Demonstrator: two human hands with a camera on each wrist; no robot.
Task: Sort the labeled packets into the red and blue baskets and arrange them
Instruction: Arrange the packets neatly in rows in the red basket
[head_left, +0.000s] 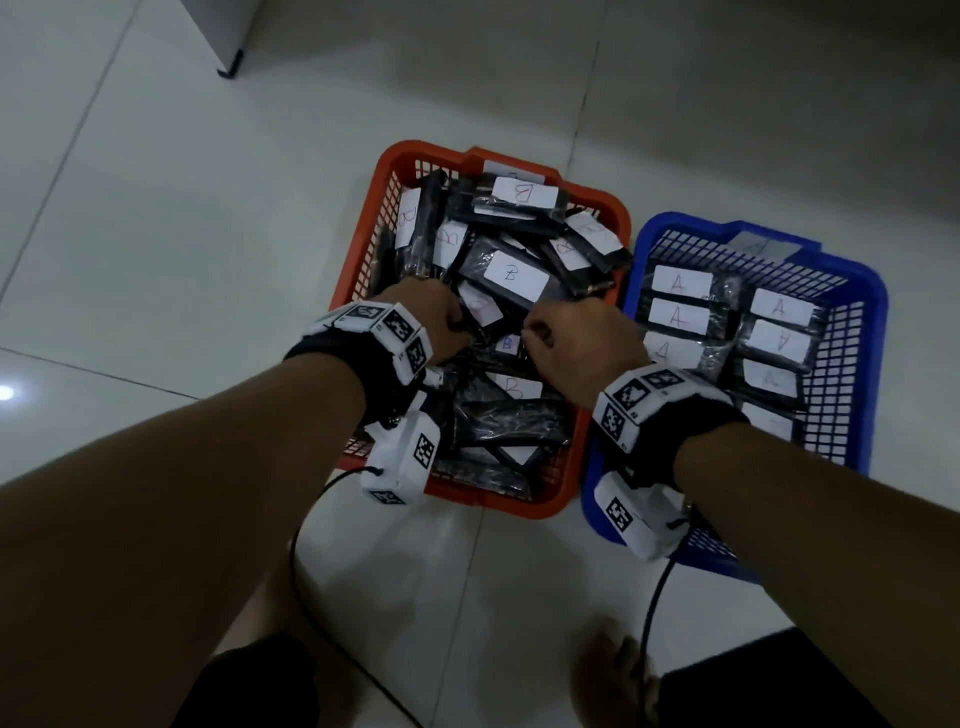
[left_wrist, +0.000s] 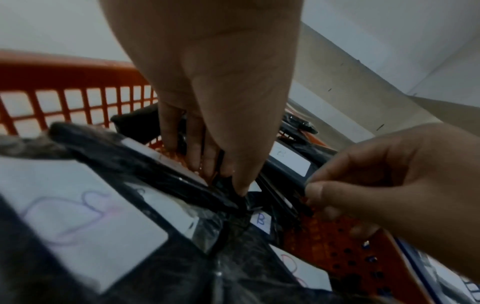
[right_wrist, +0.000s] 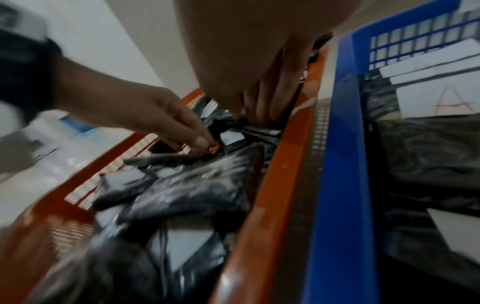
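A red basket (head_left: 415, 151) holds a jumbled pile of black packets with white B labels (head_left: 511, 275). To its right, a blue basket (head_left: 879, 296) holds A-labelled packets (head_left: 680, 283) laid in neat rows. Both hands are down in the middle of the red basket. My left hand (head_left: 452, 330) reaches into the pile, and its thumb and fingertips (left_wrist: 240, 190) pinch the edge of a black packet. My right hand (head_left: 537, 332) curls its fingers (left_wrist: 315, 190) round the edge of another black packet, beside a small B label (left_wrist: 260, 221). In the right wrist view the right fingers (right_wrist: 262, 111) dig in near the red basket's right wall (right_wrist: 285, 164).
Both baskets stand side by side on a white tiled floor (head_left: 208, 234). A cabinet foot (head_left: 231, 67) is at the far left. Black cables (head_left: 311, 499) hang from the wrist cameras toward my knees and bare foot (head_left: 618, 670) below.
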